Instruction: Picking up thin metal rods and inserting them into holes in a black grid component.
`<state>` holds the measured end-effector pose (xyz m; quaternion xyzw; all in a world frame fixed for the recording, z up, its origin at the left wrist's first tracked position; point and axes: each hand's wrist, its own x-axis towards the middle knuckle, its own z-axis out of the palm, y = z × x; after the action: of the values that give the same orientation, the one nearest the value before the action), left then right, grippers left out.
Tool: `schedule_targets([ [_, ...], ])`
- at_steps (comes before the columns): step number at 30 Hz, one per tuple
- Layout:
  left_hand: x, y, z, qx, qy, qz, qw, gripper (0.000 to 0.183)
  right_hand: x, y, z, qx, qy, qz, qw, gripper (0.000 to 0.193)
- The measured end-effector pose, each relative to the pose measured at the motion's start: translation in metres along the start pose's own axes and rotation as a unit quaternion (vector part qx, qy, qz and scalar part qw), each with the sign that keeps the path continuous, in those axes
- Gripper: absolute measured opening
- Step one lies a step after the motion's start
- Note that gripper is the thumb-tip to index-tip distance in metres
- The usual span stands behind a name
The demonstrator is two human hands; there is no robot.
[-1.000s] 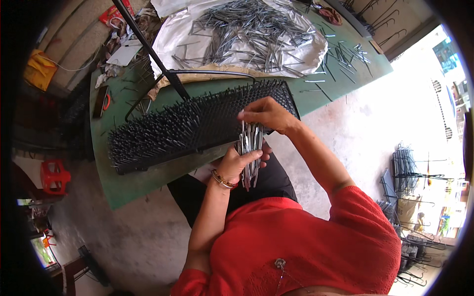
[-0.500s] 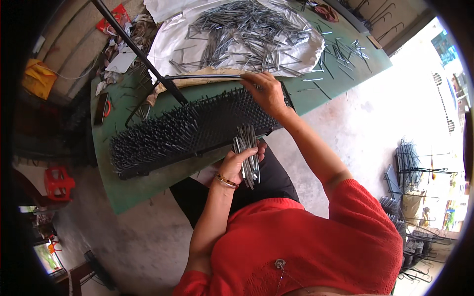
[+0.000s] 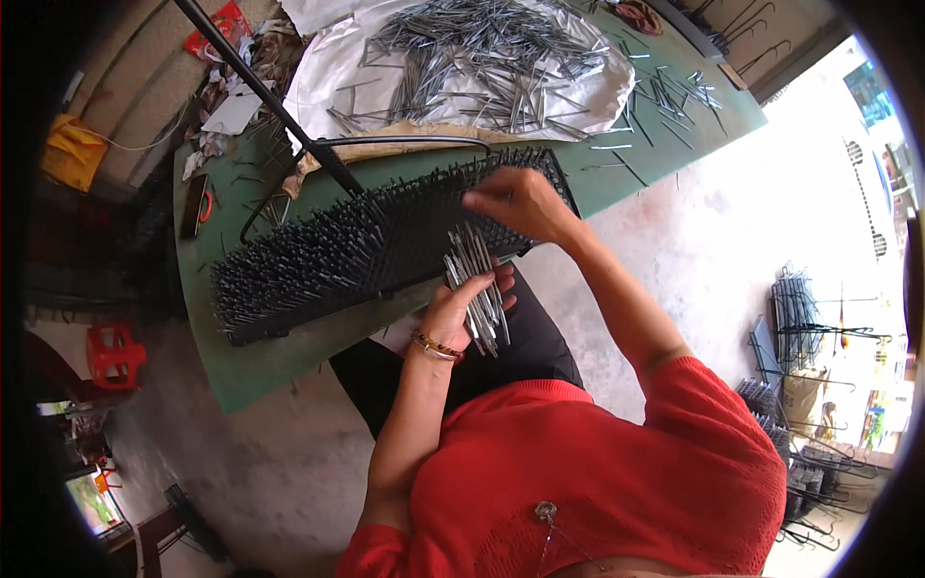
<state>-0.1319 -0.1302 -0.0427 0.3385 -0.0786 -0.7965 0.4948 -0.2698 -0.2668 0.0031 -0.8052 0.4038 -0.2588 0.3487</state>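
My left hand (image 3: 461, 303) is closed round a bundle of thin grey metal strips (image 3: 476, 279), with the thumb across them. The bundle sits in front of the near edge of a long black perforated block (image 3: 424, 236), like a broom head. Packed strips (image 3: 299, 270) stand up from its left half; bare holes show on much of its right half, with a row of strips along the far edge. Over that right part is my right hand (image 3: 520, 204), fingers drawn together in a pinch pointing left. Whatever lies between its fingertips is too blurred to make out.
Loose strips lie heaped on a white sheet (image 3: 328, 82) at the back of the green table (image 3: 260, 371). A black pole (image 3: 241, 72) rises from the block, with a curved brace. At the left are scissors (image 3: 205, 206) and a red stool (image 3: 116, 356); wire racks (image 3: 798, 318) stand right.
My right hand has moved down from the curved brace at the block's far edge to above its right half. My left hand has shifted slightly, and the strips in it are fanned more.
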Motion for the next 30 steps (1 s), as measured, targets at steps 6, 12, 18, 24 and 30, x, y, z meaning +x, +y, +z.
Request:
schedule_targets([
  [6,0.0,0.003,0.007,0.057,-0.012,0.029,0.998,0.027,-0.021,0.007,0.003,0.206,-0.128,0.135,0.961,0.026],
  [12,0.0,-0.002,0.007,0.073,-0.01,0.028,0.997,0.028,-0.017,0.016,-0.009,0.304,-0.021,0.189,0.933,0.024],
  [18,0.004,-0.005,0.008,0.078,0.0,0.009,0.997,0.028,0.012,0.016,-0.03,0.179,0.159,0.026,0.971,0.027],
  [24,0.006,-0.006,0.009,0.06,0.01,0.0,0.998,0.027,0.03,0.034,-0.02,0.068,0.18,-0.05,0.98,0.02],
  [30,0.006,-0.006,0.008,0.041,0.015,-0.004,0.999,0.025,0.031,0.046,-0.011,0.035,0.179,-0.129,0.975,0.018],
])
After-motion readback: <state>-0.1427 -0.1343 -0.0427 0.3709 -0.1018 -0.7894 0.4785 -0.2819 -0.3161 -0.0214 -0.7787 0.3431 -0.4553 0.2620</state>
